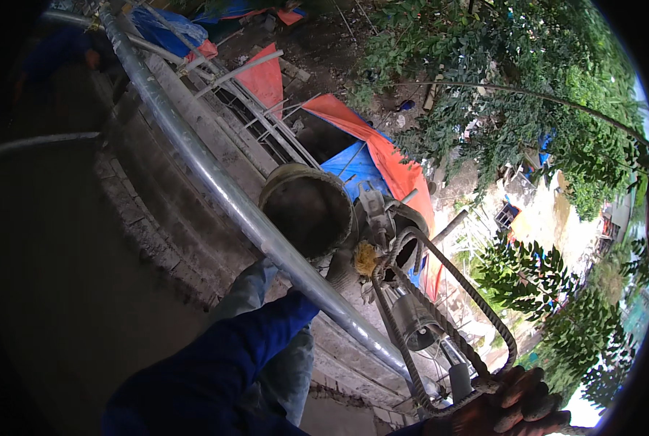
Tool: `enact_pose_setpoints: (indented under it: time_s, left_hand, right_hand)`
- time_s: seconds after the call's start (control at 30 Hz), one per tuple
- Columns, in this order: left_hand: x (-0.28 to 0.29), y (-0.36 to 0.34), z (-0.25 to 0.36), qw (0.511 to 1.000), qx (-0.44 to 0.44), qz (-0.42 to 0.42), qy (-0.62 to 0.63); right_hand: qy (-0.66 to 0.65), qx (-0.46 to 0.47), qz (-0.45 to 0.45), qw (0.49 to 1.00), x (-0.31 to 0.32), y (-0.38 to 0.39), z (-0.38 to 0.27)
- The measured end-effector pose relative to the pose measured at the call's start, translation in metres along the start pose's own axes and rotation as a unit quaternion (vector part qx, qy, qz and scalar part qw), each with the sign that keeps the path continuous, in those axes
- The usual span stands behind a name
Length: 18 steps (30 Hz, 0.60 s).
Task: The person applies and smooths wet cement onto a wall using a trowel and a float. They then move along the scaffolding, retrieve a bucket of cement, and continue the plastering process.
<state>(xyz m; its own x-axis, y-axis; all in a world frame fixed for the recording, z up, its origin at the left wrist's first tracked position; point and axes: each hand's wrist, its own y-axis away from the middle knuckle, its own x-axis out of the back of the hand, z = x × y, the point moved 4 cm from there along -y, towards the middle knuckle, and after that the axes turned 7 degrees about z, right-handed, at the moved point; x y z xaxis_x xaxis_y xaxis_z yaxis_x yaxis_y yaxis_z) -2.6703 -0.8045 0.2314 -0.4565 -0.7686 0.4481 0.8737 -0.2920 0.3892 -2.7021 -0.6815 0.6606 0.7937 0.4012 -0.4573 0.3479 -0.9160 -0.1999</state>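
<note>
In a dark, dirt-stained work glove, my right hand point(517, 403) is closed around a thick twisted rope point(484, 298) at the lower right. The rope loops up past grey metal hardware point(374, 214) and a small yellow piece point(366, 259). My left arm, in a blue sleeve point(215, 356), reaches to a shiny metal pipe point(193, 156) and passes behind it. Its hand is hidden or lost in shadow there, so its fingers cannot be made out. A mortar-crusted bucket point(284, 176) hangs or rests just beyond the pipe, its mouth facing me and its inside dark.
The pipe runs diagonally along a concrete ledge point(171, 211). A metal cylinder point(415, 320) sits beside the rope. Far below lie orange tarps point(401, 171), a blue tarp point(357, 167) and scaffold poles point(266, 123). Leafy branches point(484, 109) spread at right. Another person point(55, 54) stands in shadow at upper left.
</note>
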Motion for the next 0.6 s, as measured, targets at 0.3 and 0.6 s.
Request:
enact_pose_setpoints:
  time_s: [0.3,0.6]
  left_hand:
    - [-0.003,0.008,0.004,0.997,-0.048,-0.029,-0.059]
    - [-0.033,-0.017,0.018,0.996,-0.076,-0.046,-0.015]
  right_hand:
    - [0.073,0.002,-0.074,0.995,-0.011,-0.014,0.001]
    - [0.115,0.019,-0.095,0.989,-0.020,-0.024,-0.003]
